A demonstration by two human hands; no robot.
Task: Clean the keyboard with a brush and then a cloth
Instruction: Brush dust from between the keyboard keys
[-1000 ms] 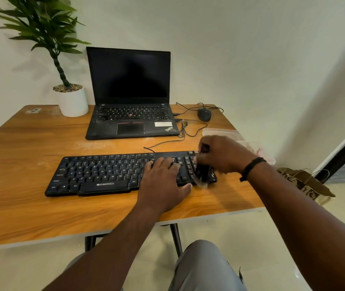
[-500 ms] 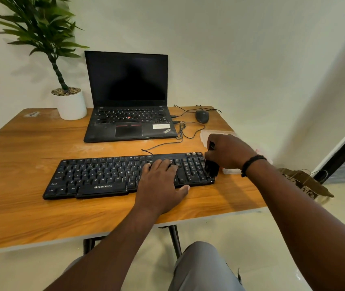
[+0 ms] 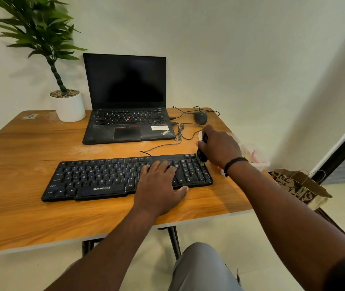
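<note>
A black wired keyboard (image 3: 108, 177) lies across the middle of the wooden table (image 3: 20, 206). My left hand (image 3: 161, 185) rests flat on its right half, fingers spread over the keys, thumb at the front edge. My right hand (image 3: 220, 148) is closed around a small black brush (image 3: 201, 157), whose bristles touch the keyboard's far right corner by the number pad. Most of the brush handle is hidden in my fist. A clear plastic tray (image 3: 257, 160) with pale, cloth-like contents sits just behind my right wrist.
An open black laptop (image 3: 127, 106) stands behind the keyboard, with a potted plant (image 3: 68, 106) to its left. A dark mouse (image 3: 200, 118) and loose cables (image 3: 180, 133) lie at the back right. A paper bag (image 3: 299, 185) sits on the floor past the table's right edge.
My right hand has carried the brush from the keyboard's near right corner back along its right end to the far right corner. My left hand has stayed on the keys.
</note>
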